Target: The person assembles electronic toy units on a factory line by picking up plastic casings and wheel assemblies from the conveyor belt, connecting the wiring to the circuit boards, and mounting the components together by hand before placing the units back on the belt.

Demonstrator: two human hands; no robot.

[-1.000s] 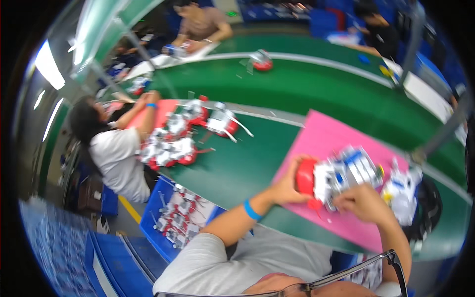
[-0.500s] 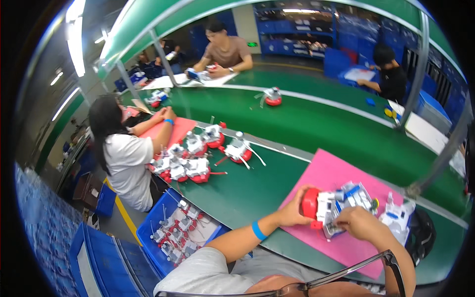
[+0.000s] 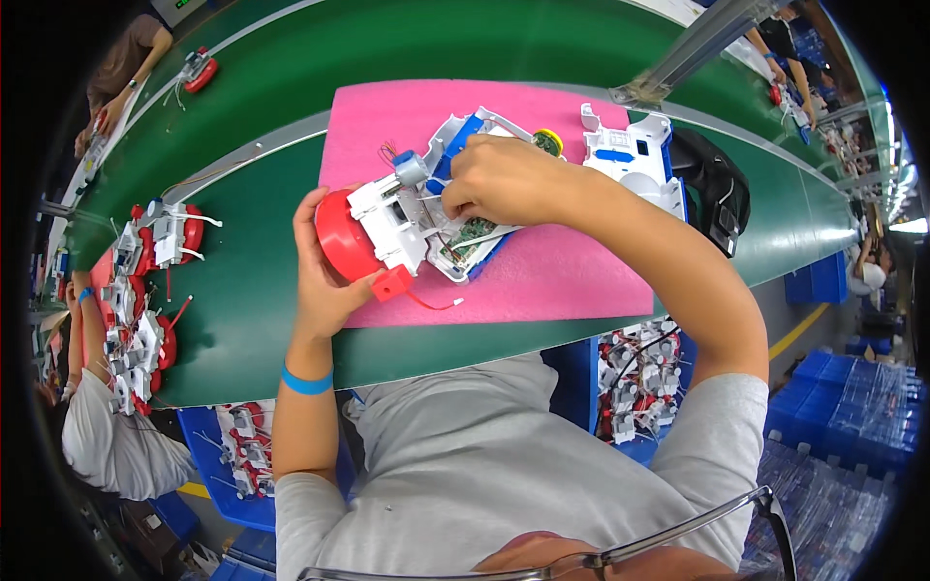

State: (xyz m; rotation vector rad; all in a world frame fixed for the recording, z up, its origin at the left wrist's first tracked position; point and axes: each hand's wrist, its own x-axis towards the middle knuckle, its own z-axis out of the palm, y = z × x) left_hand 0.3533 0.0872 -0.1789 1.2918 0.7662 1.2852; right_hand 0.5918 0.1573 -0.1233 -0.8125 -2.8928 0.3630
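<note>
My left hand (image 3: 325,290) grips a red-and-white motor unit (image 3: 346,235), its thumb against a red tab, over the pink foam mat (image 3: 572,286). A thin red wire with a white plug trails from the unit. Just right of it lies an open white-and-blue plastic housing (image 3: 489,259) with a green circuit board (image 3: 475,230) inside. Above the housing my right hand (image 3: 504,181) is closed, fingertips pinched together near the board; whatever they hold is hidden. A yellow-rimmed round part (image 3: 547,143) sits at the housing's far right corner.
A white shell (image 3: 630,150) and a black bag-like object (image 3: 715,189) lie right of the housing. Several motor units (image 3: 145,281) crowd the green table's left end. Blue bins (image 3: 223,474) with more units stand below. A metal post (image 3: 693,50) rises beyond the mat.
My view has swung down and right, so the mat sits nearer the middle. Both hands stay at the motor unit and housing; the right fingers are now over the board.
</note>
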